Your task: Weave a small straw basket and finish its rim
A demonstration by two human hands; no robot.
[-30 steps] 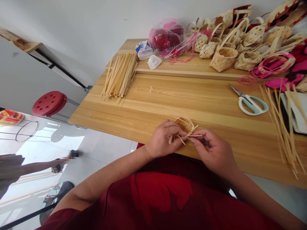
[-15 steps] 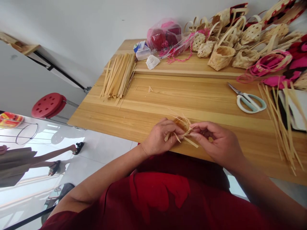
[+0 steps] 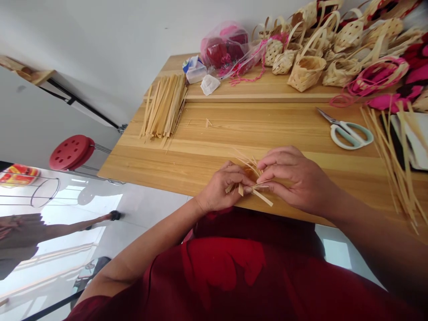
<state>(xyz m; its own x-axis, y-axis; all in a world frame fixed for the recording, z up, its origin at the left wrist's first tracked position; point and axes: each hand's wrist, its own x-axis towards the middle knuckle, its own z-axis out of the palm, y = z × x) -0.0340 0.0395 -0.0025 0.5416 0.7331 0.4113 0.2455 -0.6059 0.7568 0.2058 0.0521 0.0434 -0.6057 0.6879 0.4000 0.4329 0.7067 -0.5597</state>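
Close to the table's front edge, a small half-woven basket (image 3: 251, 173) of pale strips is between my hands, mostly hidden by fingers. My left hand (image 3: 224, 185) is closed around its left side, with short strip ends poking out beneath the fingers. My right hand (image 3: 290, 178) pinches a thin weaving strip (image 3: 262, 183) at the basket's right side, thumb below and fingers above. One wider strip end (image 3: 263, 197) sticks out downward to the right. Fine strip ends fan out behind the basket.
A bundle of flat strips (image 3: 164, 107) lies at the left back. Scissors (image 3: 347, 131) and long loose strips (image 3: 397, 165) lie at the right. Finished small baskets (image 3: 306, 71) crowd the back right, beside a bag of pink items (image 3: 224, 49). Red stools (image 3: 72, 151) and a person (image 3: 23, 236) are at the left.
My right hand has lifted and turned, its fingers now arched over the basket's right side. My left hand keeps its grip. The person at the left has shifted, and the view has tilted slightly.
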